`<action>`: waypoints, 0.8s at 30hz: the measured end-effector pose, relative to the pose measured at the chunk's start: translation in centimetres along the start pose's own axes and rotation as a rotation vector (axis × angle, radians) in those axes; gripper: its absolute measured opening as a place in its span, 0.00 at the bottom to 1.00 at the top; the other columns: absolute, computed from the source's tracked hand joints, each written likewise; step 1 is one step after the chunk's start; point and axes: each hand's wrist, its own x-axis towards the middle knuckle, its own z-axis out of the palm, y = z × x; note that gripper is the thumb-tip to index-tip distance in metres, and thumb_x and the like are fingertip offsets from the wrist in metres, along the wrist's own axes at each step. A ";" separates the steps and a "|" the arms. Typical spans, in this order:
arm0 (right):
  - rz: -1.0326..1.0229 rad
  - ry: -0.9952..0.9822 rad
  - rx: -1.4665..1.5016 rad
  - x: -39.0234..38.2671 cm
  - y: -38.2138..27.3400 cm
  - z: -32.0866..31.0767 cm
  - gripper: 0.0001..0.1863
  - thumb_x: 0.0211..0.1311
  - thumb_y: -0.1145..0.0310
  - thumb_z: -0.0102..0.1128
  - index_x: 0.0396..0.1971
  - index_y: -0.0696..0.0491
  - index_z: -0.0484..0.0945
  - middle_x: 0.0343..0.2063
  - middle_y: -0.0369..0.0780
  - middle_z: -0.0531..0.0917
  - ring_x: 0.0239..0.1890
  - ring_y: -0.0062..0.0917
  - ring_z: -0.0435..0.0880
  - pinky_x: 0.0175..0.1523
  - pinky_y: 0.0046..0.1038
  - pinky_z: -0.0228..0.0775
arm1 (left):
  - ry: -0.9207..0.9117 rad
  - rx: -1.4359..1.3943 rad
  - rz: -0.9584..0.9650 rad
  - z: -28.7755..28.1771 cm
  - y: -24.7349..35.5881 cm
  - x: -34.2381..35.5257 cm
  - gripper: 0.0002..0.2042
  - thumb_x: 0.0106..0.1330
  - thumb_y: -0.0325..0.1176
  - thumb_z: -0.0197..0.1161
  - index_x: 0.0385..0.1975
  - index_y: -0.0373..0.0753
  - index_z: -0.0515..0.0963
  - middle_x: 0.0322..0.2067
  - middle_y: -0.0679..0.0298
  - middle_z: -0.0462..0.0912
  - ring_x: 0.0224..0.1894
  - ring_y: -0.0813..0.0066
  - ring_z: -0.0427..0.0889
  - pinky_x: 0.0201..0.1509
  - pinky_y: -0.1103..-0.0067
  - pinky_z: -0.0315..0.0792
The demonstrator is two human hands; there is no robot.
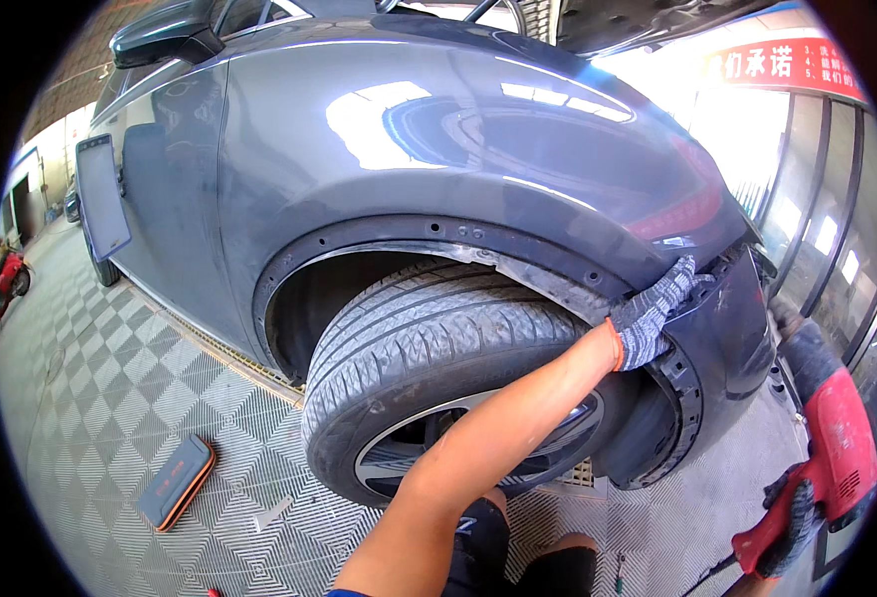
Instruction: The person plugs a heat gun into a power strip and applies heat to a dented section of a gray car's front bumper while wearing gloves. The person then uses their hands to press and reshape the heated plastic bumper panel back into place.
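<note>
Head view shows the left hand (pixel 653 313), in a grey knit glove with an orange cuff, on the dark grey bumper corner (pixel 732 343) beside the glossy grey fender (pixel 558 189); whether it grips, I cannot tell. The gloved right hand (pixel 795 527) wraps the handle of a red pistol-shaped power tool (pixel 842 438) near the bumper corner. White characters mark a red banner (pixel 777 90); a dark, orange-edged case (pixel 178 483) bears illegible markings.

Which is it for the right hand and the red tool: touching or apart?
Touching. The head view shows the right hand wrapped around the lower part of the red tool.
</note>
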 end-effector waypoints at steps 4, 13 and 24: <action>0.050 0.072 -0.012 -0.6 -0.3 0.2 0.25 0.55 0.60 0.60 0.47 0.62 0.68 0.20 0.37 0.72 0.19 0.20 0.70 0.24 0.20 0.59 | 0.053 0.139 0.040 0.2 -0.4 -0.2 0.28 0.71 0.56 0.36 0.63 0.44 0.62 0.59 0.70 0.67 0.60 0.78 0.66 0.63 0.76 0.61; 0.053 0.083 0.001 -0.5 -0.2 1.5 0.24 0.52 0.57 0.62 0.41 0.61 0.70 0.18 0.35 0.71 0.18 0.20 0.69 0.24 0.20 0.57 | -0.041 0.448 0.077 -0.4 0.0 -1.2 0.32 0.70 0.51 0.41 0.69 0.44 0.44 0.69 0.69 0.49 0.70 0.73 0.47 0.72 0.71 0.38; 0.081 0.069 -0.029 -0.8 -1.6 1.5 0.26 0.49 0.55 0.63 0.38 0.62 0.72 0.21 0.38 0.73 0.20 0.22 0.71 0.27 0.22 0.59 | -0.045 0.288 0.096 0.2 0.6 -1.6 0.27 0.72 0.42 0.39 0.69 0.44 0.46 0.67 0.71 0.53 0.68 0.78 0.52 0.70 0.76 0.46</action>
